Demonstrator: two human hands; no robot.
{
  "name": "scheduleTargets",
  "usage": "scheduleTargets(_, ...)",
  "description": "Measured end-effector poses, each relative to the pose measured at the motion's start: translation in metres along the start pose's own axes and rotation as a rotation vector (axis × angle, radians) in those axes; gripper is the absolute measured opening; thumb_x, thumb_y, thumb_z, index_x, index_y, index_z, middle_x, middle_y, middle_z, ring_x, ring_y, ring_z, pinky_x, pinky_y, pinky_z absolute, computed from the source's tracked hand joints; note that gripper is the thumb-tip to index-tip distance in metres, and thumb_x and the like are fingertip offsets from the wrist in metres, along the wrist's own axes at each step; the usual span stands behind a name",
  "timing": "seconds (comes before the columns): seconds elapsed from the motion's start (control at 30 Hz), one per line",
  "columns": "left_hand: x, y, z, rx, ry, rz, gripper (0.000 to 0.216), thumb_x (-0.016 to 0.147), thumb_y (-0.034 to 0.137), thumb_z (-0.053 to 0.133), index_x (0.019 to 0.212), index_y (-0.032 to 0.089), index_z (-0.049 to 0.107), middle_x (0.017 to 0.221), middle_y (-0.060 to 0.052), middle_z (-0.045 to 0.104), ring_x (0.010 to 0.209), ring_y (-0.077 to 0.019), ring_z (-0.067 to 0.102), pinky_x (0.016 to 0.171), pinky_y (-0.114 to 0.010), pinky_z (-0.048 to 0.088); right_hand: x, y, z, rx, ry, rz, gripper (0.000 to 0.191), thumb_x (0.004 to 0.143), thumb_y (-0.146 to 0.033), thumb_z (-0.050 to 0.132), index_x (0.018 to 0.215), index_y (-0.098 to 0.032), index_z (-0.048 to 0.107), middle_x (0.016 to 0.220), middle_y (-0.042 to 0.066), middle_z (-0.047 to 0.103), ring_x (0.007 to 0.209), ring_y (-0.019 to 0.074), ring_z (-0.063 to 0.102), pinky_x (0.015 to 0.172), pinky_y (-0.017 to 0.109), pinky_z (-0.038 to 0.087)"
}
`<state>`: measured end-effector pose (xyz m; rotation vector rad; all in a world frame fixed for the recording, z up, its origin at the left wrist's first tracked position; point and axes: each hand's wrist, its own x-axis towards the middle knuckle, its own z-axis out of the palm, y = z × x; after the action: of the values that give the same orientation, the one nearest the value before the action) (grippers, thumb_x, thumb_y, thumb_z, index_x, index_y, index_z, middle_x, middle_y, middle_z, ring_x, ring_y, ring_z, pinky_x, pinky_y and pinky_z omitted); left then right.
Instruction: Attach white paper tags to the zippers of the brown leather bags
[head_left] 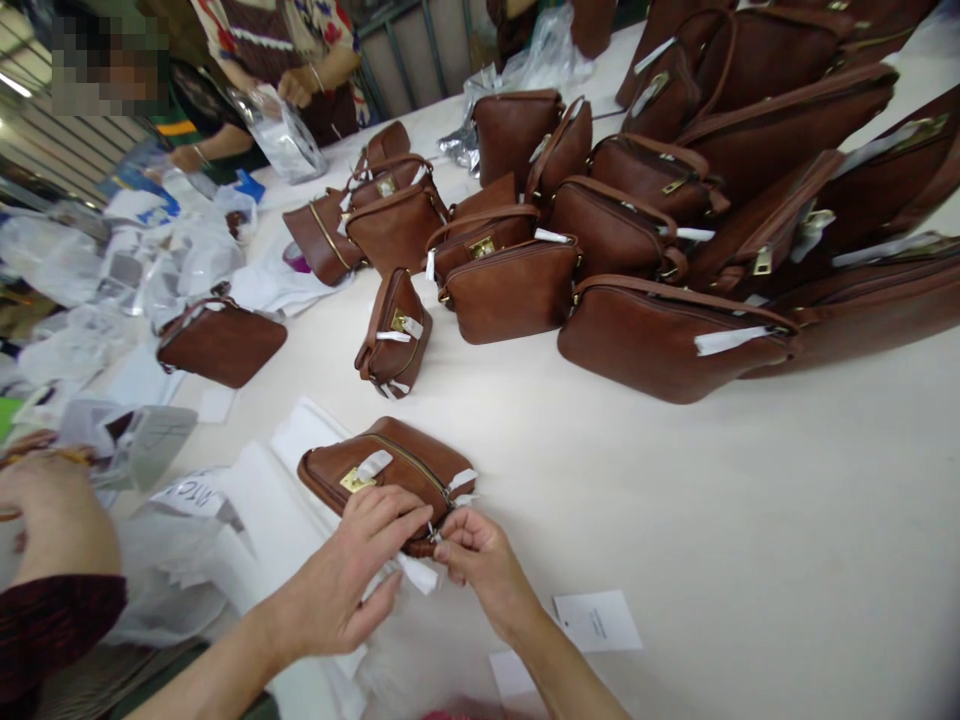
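Observation:
A small brown leather handbag (420,445) lies tilted on white wrapping paper, its brass zip facing up. White strips wrap its gold clasp and zip end. My left hand (356,570) holds the bag's near end, fingers bent over the leather and thumb apart below. At that same end, my right hand (480,560) pinches thumb and forefinger together beside the metal fitting; the small piece between the fingertips is mostly hidden. A loose white strip (418,573) hangs just under both hands.
Several brown bags (517,290) stand in rows across the table (735,520). Another bag (225,340) sits left, near heaped clear plastic (60,250). White cards (598,620) lie by my right forearm. A co-worker's hand (52,500) is at left; other people stand behind the table.

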<state>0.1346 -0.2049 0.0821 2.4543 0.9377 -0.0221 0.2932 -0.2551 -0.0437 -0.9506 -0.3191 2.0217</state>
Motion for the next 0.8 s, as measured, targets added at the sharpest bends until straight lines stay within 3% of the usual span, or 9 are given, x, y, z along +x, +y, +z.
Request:
scheduleTargets(0.17,0.004,-0.001,-0.002,-0.027,0.018,-0.039,0.036,0.1,0.022,0.034,0.132,0.019,0.049,0.122,-0.01,0.058,0.113,-0.0256,0.049,0.101,-0.044,0.036,-0.002,0.0,0.002,0.067,-0.022,0.045,0.032,0.061,-0.038,0.082,0.07,-0.018,0.059,0.059,-0.003,0.062,0.047,0.0074,0.04,0.048,0.023,0.023)
scheduleTargets(0.3,0.004,-0.006,0.008,0.053,-0.015,-0.018,0.038,0.1,0.038,0.037,0.129,0.02,0.054,0.12,-0.012,0.055,0.11,-0.0293,0.047,0.096,-0.047,0.037,-0.001,0.0,0.003,0.098,-0.008,0.043,0.03,0.062,-0.037,0.081,0.072,-0.018,0.059,0.059,-0.004,0.062,0.046,0.0071,0.039,0.047,0.023,0.022)
scheduleTargets(0.43,0.005,-0.01,0.013,0.138,-0.037,-0.008,0.036,0.099,0.04,0.039,0.121,0.02,0.06,0.116,-0.013,0.054,0.107,-0.0306,0.046,0.092,-0.049,0.039,0.0,-0.001,0.002,0.078,-0.012,0.047,0.03,0.063,-0.037,0.08,0.074,-0.019,0.058,0.061,-0.003,0.063,0.046,0.0072,0.04,0.047,0.023,0.023)
scheduleTargets(0.57,0.009,-0.009,0.017,0.213,0.024,0.015,0.039,0.099,0.044,0.036,0.113,0.018,0.062,0.115,-0.015,0.054,0.108,-0.0328,0.046,0.091,-0.052,0.041,0.0,-0.005,-0.003,-0.051,-0.01,0.003,0.028,0.07,-0.042,0.075,0.074,-0.019,0.059,0.059,-0.004,0.062,0.044,0.0072,0.038,0.046,0.023,0.025)
scheduleTargets(0.67,0.01,-0.007,0.021,0.239,0.047,0.026,0.043,0.1,0.047,0.034,0.105,0.016,0.063,0.112,-0.016,0.056,0.103,-0.0308,0.049,0.087,-0.048,0.046,0.001,-0.012,-0.008,-0.214,0.07,-0.102,0.024,0.077,-0.043,0.068,0.08,-0.019,0.064,0.063,-0.002,0.064,0.047,0.009,0.038,0.046,0.024,0.026)
scheduleTargets(0.8,0.008,-0.009,0.027,0.272,0.12,0.149,0.044,0.102,0.042,0.031,0.102,0.013,0.064,0.103,-0.014,0.061,0.097,-0.0274,0.052,0.083,-0.043,0.048,0.0,-0.017,-0.009,-0.327,0.117,-0.185,0.018,0.082,-0.036,0.062,0.092,-0.021,0.066,0.065,-0.002,0.064,0.049,0.0108,0.04,0.048,0.026,0.029)
